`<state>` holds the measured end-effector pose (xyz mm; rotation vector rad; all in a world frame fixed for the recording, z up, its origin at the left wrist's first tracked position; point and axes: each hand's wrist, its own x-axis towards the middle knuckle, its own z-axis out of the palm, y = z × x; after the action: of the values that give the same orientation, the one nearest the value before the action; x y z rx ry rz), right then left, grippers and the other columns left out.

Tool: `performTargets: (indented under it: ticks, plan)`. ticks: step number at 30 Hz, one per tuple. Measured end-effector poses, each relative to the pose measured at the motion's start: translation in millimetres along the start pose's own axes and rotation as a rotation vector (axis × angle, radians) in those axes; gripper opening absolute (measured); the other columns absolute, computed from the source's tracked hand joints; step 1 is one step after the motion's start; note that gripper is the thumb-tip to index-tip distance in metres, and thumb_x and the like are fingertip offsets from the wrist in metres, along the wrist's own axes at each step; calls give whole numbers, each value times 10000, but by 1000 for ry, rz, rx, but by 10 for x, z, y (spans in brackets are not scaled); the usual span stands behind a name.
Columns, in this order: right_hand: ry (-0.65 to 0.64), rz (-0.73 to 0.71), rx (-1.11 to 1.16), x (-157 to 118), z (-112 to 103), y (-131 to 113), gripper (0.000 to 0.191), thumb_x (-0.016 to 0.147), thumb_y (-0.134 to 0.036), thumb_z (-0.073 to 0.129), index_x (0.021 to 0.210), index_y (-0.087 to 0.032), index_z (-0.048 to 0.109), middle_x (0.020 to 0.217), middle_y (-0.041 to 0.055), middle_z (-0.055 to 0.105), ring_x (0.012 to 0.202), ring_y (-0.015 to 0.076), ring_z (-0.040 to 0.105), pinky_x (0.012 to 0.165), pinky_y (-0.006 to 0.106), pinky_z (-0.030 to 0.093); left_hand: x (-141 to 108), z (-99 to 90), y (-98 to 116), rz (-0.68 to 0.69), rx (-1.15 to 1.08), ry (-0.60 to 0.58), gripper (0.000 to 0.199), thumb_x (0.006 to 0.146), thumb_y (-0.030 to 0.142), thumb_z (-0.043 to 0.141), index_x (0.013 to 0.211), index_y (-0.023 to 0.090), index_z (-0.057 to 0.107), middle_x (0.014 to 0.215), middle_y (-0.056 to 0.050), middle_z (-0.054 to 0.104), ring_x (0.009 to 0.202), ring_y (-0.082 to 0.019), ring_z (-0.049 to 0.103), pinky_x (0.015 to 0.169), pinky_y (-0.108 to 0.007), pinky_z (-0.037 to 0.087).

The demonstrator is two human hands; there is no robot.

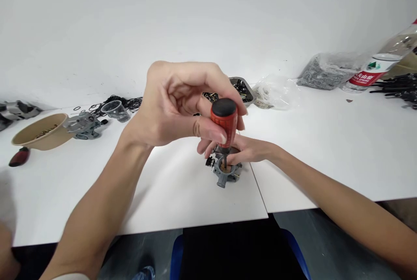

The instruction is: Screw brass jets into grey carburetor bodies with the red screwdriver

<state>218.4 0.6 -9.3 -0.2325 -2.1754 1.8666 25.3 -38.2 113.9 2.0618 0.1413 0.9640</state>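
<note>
My left hand (pixel 177 106) pinches the red and black handle of a screwdriver (pixel 225 123) between thumb and fingers. The shaft points straight down, its tip inside the round opening of a grey metal carburetor (pixel 222 179). Behind and to the right of that body, my right hand (pixel 250 148) grips it against the white table; several of its fingers are hidden by the screwdriver and my left hand. A black knob sticks out on the carburetor's left side, and something brass-coloured shows in the opening near the tip.
A tan bowl (pixel 48 141) of small parts, another carburetor (pixel 85 125), a clear cup (pixel 115 110) and black rings (pixel 133 104) lie left. Behind are a metal tray (pixel 250 95) and plastic bags (pixel 282 93); a bottle (pixel 369 71) stands right. Another person's arm (pixel 5 251) shows at left.
</note>
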Motion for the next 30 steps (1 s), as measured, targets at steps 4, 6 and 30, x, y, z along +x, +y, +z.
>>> performTargets:
  ticks: [4,6,30]
  plan:
    - [2,-11,-14,0,14,-27,402,818,-235,632,1206,-146,579,1138,127,622,920,211,613,773,325,512,35,-27,38,61,48,-125,233,871,82,586,1085,5,636,921,-136,703,713,-196,695,432,-222,515]
    - [14,3,-30,-2,25,-51,384,813,-207,610,1190,-140,581,1147,125,615,916,205,603,766,319,507,51,-37,89,52,123,-131,281,880,77,559,1148,14,611,950,-131,693,714,-177,682,472,-229,517]
    - [135,18,-49,-24,44,-49,224,809,-193,682,1030,-208,648,863,11,640,851,196,622,690,249,530,201,691,-8,-130,-364,331,508,893,537,522,582,187,327,472,36,299,423,-61,287,393,-229,293]
